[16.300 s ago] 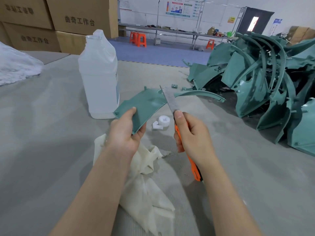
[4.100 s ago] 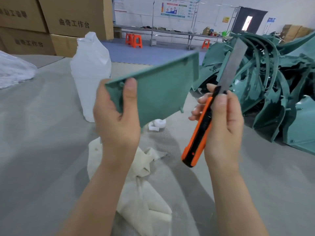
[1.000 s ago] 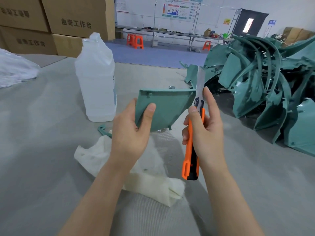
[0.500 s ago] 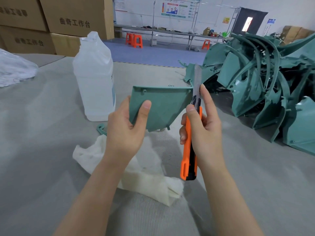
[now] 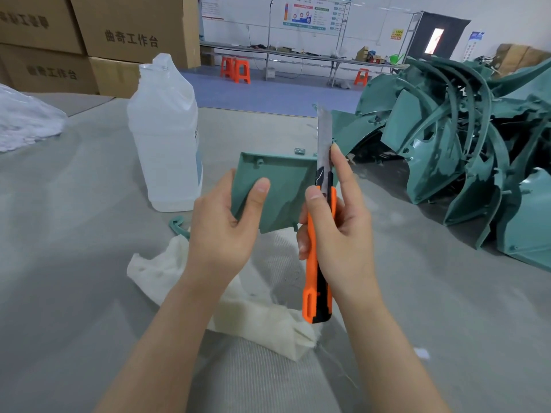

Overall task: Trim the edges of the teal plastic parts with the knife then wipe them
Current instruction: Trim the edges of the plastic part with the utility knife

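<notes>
My left hand grips a flat teal plastic part by its lower left corner, thumb on its face, and holds it upright above the table. My right hand holds an orange utility knife upright, forefinger stretched along its spine. The long blade lies against the part's right edge. A cream cloth lies crumpled on the table below both hands.
A translucent plastic bottle stands left of the part. A big heap of teal parts fills the right side. A small teal offcut lies by the cloth. Cardboard boxes are stacked at back left, a white bag at far left.
In the last second the knife has slid down along the part's right edge, so the blade tip is lower. The part has stayed nearly still in my left hand.
</notes>
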A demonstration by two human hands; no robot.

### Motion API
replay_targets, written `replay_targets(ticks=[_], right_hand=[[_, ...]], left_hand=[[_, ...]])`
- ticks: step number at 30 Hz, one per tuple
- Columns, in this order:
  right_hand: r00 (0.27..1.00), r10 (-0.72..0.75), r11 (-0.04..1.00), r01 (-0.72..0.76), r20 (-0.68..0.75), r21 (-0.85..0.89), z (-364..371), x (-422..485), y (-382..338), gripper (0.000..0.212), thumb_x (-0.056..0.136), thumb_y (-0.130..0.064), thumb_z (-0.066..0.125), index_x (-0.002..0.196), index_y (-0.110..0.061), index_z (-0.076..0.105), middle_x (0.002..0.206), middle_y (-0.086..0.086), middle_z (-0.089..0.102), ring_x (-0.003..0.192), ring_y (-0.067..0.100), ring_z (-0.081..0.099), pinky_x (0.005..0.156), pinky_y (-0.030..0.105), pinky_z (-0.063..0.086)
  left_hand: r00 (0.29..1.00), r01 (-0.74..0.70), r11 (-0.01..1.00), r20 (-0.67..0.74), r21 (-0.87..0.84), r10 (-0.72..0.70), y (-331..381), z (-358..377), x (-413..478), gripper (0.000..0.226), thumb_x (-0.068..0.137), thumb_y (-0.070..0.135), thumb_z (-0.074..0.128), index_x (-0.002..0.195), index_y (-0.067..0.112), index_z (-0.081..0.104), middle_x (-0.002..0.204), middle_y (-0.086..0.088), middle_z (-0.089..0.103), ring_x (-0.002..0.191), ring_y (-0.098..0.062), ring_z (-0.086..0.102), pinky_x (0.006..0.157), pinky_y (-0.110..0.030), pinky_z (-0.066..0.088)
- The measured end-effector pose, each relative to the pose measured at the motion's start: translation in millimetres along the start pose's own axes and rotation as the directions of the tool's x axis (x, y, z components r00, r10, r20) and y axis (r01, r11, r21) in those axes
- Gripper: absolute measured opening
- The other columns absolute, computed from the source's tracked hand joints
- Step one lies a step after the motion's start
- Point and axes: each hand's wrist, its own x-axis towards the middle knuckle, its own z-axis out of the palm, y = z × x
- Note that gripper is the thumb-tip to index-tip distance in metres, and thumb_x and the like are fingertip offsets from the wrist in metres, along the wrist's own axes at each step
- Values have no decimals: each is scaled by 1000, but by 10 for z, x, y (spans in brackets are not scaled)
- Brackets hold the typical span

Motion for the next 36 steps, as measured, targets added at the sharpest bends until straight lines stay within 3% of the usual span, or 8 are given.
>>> replay_targets(ticks=[6,9,13,20,24,26,28,36], right_hand=[[997,-25,1000,26,69,-5,166,-80,-3,53,92,-25,52,129,-60,42,61,8,42,38,16,42,41,23,41],[991,-66,995,74,116,-65,250,-137,22,53,91,-29,52,131,-63,40,57,-6,49,40,14,45,45,24,44],[986,-77,988,95,149,-121,257,-146,12,53,90,-36,52,134,-62,36,60,-10,51,46,21,46,49,34,48],[953,-140,958,199,269,-205,126,-110,-69,55,92,-29,53,139,-52,38,63,-22,53,50,9,48,53,27,49],[988,-130,989,135,79,-66,32,-46,-109,51,91,-29,54,133,-56,42,62,2,47,41,18,45,44,27,43],[996,-70,997,69,-56,-15,-31,-11,-103,50,92,-26,54,130,-56,44,66,10,47,41,20,45,42,27,43],[992,-6,1000,8,-127,16,-84,15,-78,47,94,-23,54,126,-57,44,66,4,51,43,20,45,43,27,43],[995,34,999,-35,-90,-20,-56,3,-47,49,98,-19,54,128,-57,44,66,1,51,45,21,45,44,27,44]], left_hand=[[999,-22,1000,32,5,22,-16,10,-14,33,92,46,49,94,16,62,77,-1,65,73,-21,65,66,-48,53],[998,-27,999,55,18,26,-47,13,-22,18,91,37,51,80,23,56,65,6,60,60,-11,58,56,-36,50],[996,-27,999,81,40,24,-64,12,-12,19,88,25,52,70,29,47,59,13,53,52,-3,45,50,-23,39],[993,-61,997,106,37,56,-64,5,-12,4,83,25,53,79,27,53,73,2,61,63,-16,57,59,-41,50],[999,-43,998,24,-35,44,-22,8,3,17,93,41,51,88,28,60,83,2,67,79,-17,66,72,-45,54],[999,-40,995,-37,-90,37,-9,-11,28,12,94,37,51,93,31,61,86,10,69,85,-10,67,77,-36,56],[996,-53,990,-79,-130,43,-5,-37,50,9,95,33,51,92,35,59,85,20,67,86,-1,64,77,-22,53],[994,-70,989,-98,-134,57,18,-45,36,9,95,32,50,93,34,58,86,15,66,86,-2,63,79,-23,53]])
